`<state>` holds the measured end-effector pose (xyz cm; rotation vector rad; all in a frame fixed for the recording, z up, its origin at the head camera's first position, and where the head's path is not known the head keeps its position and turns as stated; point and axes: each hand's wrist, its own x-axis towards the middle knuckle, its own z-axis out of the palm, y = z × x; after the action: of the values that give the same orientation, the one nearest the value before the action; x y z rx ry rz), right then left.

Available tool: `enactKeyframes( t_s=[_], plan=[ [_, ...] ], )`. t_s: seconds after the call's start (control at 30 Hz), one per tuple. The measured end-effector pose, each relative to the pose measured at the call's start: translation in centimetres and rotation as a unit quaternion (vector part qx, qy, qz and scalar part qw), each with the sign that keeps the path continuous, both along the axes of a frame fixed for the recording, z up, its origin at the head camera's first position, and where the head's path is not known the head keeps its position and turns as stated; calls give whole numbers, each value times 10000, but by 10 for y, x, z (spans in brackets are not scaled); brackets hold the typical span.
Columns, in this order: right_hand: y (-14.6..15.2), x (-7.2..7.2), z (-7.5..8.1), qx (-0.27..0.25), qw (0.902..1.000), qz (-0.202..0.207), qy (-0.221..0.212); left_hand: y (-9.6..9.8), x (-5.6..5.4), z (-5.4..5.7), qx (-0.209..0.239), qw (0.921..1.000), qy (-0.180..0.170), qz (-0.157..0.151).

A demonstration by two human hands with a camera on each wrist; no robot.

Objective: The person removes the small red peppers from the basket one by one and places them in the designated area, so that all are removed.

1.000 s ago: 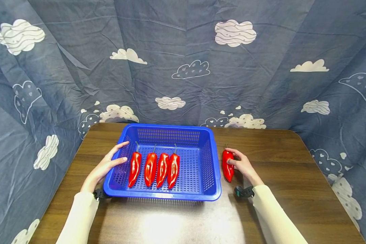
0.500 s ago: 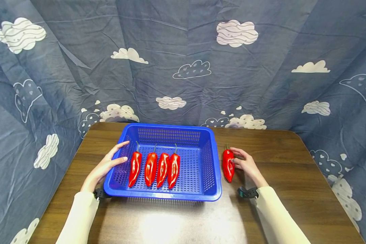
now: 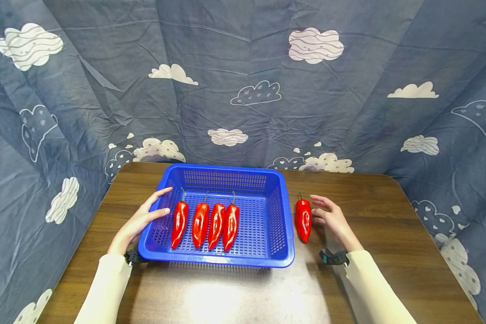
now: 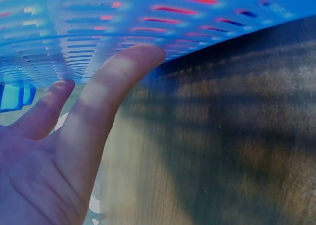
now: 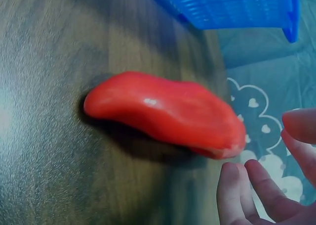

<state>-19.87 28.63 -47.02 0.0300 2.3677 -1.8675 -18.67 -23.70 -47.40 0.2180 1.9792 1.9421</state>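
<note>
In the head view a blue plastic basket (image 3: 253, 258) holds several red peppers (image 3: 200, 225) laid side by side, their thin green stems pointing away. My left hand (image 3: 139, 220) rests at the basket's left side, thumb and fingers spread and fairly straight. The left wrist view shows that thumb (image 4: 98, 101) against the slotted basket wall (image 4: 49, 12). Another red pepper (image 3: 303, 220) lies on the table to the right of the basket. Just right of it, my right hand (image 3: 332, 218) is apart from the pepper, fingers loosely bent around nothing, as the right wrist view also shows.
A brown wooden table (image 3: 364, 198) carries everything, with a bright glare near its front. Behind and around it hangs a dark blue curtain (image 3: 259, 130) with white clouds. Black wrist straps (image 3: 334, 257) sit by the sleeve cuffs.
My right hand has let go of the pepper on the table and drawn off to the right. The pepper stays where it lay. The left hand and basket have hardly moved.
</note>
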Motion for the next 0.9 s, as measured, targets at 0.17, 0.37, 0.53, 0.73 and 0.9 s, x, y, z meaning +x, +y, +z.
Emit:
enactKeyframes(
  t_s=[0.17, 0.37, 0.53, 0.73, 0.9],
  plan=[
    [-3, 1, 7, -19, 10000, 3, 35, 0, 0, 0, 23, 10000, -17, -5],
    [-10, 0, 17, 28, 9998, 116, 157, 0, 1, 1, 49, 10000, -61, 9],
    [-20, 1, 28, -13, 9992, 215, 348, 0, 1, 1, 88, 9999, -93, 4],
    [-36, 0, 39, -228, 9982, 299, 461, 0, 1, 1, 117, 9998, -129, 17],
    [-49, 0, 48, -447, 9962, 520, 533, 0, 1, 1, 159, 9997, -169, 14]
  ],
)
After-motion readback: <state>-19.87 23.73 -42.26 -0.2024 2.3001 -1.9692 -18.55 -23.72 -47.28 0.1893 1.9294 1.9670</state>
